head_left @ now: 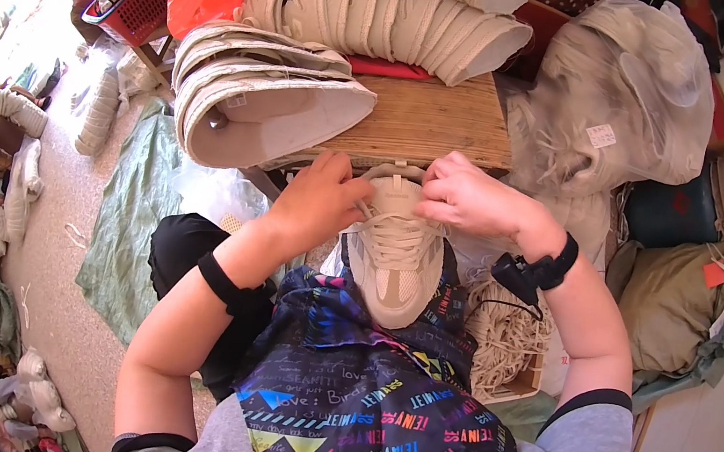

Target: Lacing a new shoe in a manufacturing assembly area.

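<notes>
Both hands, left (322,193) & right (461,196), pinch laces (386,222) on beige shoe (394,260); loose grip prob lets lace slip, shoe slides off lap.

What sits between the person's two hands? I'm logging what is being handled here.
In the head view, the beige shoe on the lap fills that gap: its tongue and laces lie between the left hand and right hand, whose fingers pinch the laces.

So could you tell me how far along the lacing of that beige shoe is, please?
The lower eyelets of the beige shoe already look laced. In hand: the left hand and right hand work the lace at the tongue, near the top. Left: finishing those top eyelets. Loose laces fill the box alongside.
</notes>
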`<state>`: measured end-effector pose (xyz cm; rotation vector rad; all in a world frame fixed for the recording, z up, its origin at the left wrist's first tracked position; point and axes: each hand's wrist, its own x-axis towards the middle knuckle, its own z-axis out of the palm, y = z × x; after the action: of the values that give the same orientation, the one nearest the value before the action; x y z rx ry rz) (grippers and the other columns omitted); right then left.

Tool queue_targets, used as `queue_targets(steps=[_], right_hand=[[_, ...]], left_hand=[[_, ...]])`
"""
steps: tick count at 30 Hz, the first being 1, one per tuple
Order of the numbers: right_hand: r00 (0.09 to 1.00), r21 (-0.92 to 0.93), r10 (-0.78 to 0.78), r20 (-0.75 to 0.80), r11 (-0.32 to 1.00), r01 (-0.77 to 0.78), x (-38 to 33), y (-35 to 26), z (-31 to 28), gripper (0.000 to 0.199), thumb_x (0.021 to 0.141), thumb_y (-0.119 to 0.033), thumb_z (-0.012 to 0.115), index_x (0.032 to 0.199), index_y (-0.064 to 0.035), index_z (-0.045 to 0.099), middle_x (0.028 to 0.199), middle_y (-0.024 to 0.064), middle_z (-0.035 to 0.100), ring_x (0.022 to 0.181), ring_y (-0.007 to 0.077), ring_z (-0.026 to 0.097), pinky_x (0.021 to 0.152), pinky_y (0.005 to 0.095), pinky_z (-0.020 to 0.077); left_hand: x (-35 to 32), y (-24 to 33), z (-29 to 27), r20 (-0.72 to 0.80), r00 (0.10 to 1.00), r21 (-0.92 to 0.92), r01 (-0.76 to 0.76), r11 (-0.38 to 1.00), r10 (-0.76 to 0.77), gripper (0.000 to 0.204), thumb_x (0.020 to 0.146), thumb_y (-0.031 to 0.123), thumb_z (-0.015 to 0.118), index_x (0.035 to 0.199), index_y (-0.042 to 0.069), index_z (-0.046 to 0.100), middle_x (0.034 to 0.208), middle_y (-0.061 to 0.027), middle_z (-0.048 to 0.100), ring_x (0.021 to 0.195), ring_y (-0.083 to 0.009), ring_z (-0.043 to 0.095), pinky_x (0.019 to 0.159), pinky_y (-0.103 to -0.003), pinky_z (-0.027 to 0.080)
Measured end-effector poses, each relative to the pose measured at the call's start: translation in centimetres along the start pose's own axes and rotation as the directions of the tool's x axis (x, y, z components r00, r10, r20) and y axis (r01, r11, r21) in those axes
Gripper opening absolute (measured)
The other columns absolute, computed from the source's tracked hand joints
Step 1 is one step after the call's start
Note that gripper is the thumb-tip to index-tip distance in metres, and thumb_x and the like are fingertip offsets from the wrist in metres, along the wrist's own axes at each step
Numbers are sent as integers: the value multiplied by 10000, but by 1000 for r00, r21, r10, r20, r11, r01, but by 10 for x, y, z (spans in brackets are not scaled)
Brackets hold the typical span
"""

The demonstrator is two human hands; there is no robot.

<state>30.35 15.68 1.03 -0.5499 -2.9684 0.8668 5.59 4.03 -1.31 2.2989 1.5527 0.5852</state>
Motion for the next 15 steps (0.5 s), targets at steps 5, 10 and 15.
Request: queue_targets(steps=[5,10,15], right_hand=[[988,73,88,-130,994,-79,3,3,28,219,834,-276,660,800,-63,696,996,122,607,1044,320,464,949,385,396],[875,265,304,-377,941,-213,2,-7,51,145,829,-206,675,802,-64,665,1163,81,608,1111,277,465,996,372,368],[797,531,357,-488,846,-54,10,-56,20,152,876,-207,670,828,-65,691,1162,73,624,1141,250,497,1015,367,364]], left_hand=[[1,-8,12,19,997,-162,72,984,-69,117,810,192,727,889,110,700,884,-84,490,928,-271,476,833,-365,398],[1,-3,42,-172,958,-309,170,936,-231,97,830,196,719,837,99,716,868,-85,485,888,-245,475,807,-337,381],[8,39,13,-79,937,-798,145,585,-340,166,888,215,699,946,61,724,973,-72,565,1024,-198,507,883,-320,419]])
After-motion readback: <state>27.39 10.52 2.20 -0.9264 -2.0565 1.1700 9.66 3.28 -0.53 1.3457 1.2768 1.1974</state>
